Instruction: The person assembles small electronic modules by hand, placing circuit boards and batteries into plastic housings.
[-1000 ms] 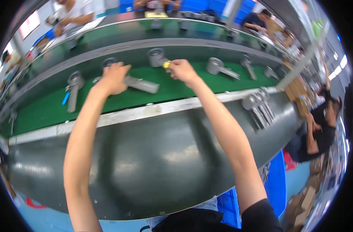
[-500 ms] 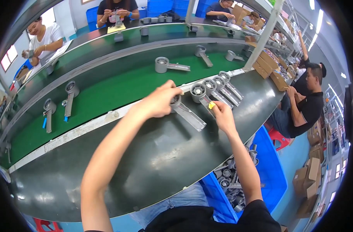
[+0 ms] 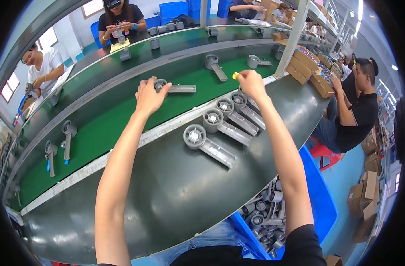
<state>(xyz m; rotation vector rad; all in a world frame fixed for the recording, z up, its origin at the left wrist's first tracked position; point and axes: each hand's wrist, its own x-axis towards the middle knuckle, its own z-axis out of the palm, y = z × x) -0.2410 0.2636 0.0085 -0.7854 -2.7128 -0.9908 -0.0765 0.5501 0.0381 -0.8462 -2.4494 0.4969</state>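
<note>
Beyond the bench (image 3: 175,186), on the green belt (image 3: 96,115), lies a grey part (image 3: 183,88); the left hand (image 3: 150,95) meets its round end, grip unclear to me. The right hand (image 3: 252,84) pinches a yellow piece (image 3: 235,76). Pulling back hastily could knock the lined-up parts (image 3: 212,117).

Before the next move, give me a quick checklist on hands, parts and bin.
1. Left hand at the round end of the belt part: ok.
2. Left grip firm: cannot tell.
3. Right hand holding the yellow piece: ok.
4. Right hand free: not ok, fingers pinching that piece.
5. Bench parts lined up in a row: ok.
6. Room left in the blue bin, which holds grey parts: cannot tell.
</note>
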